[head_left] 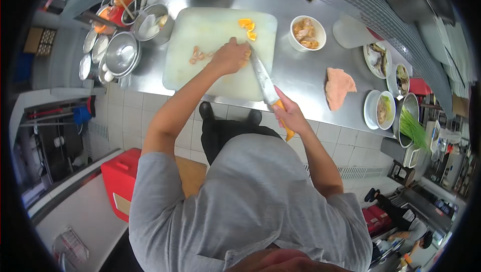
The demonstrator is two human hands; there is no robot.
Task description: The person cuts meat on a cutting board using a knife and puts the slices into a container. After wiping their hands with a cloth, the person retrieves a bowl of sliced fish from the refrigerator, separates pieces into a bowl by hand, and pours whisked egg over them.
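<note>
Holding a knife [263,79] over a cutting board [220,21], its blade pointing away from the person.
The right hand [291,112] is gripping the orange handle near the board's near edge, fingers wrapped around it; the left hand [232,56] is curling over a small orange-toned piece [247,57] just left of the blade tip, though whether it is pinching or only pressing, one cannot tell. Small pinkish bits [197,55] are lying to the left, orange wedges [246,23] are sitting on the far side, and a white tub of meat [307,34] is standing right of the board.
</note>
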